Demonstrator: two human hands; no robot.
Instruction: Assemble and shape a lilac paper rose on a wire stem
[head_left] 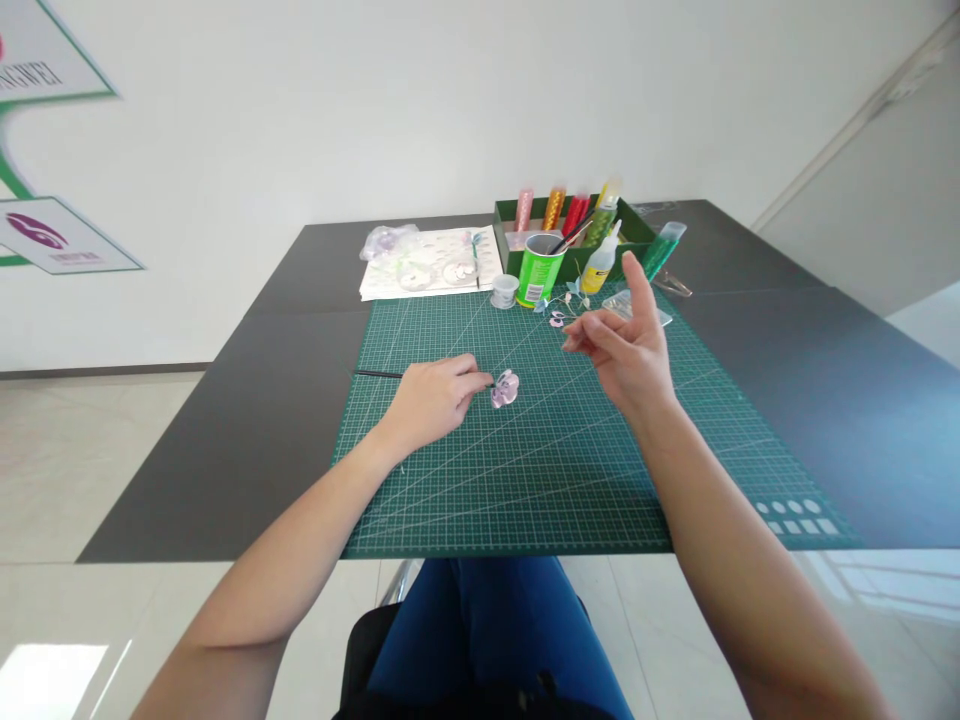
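Note:
My left hand rests low over the green cutting mat, its fingers closed around a thin black stick that juts out to the left. A pale purple flower shows just past those fingertips, at the stick's other end; whether the two are joined I cannot tell. Raised above the mat's right part is my right hand, index finger pointing up, thumb and other fingers drawn together. Anything between them is hidden. Beyond its fingertips lies a small white-and-purple flower, near blue flowers on thin stems.
At the back stand a bright green can with brushes, a yellow-labelled glue bottle and a dark green box of coloured rolls. A small clear tub sits left of the can. White sheets lie back left, under a plastic bag.

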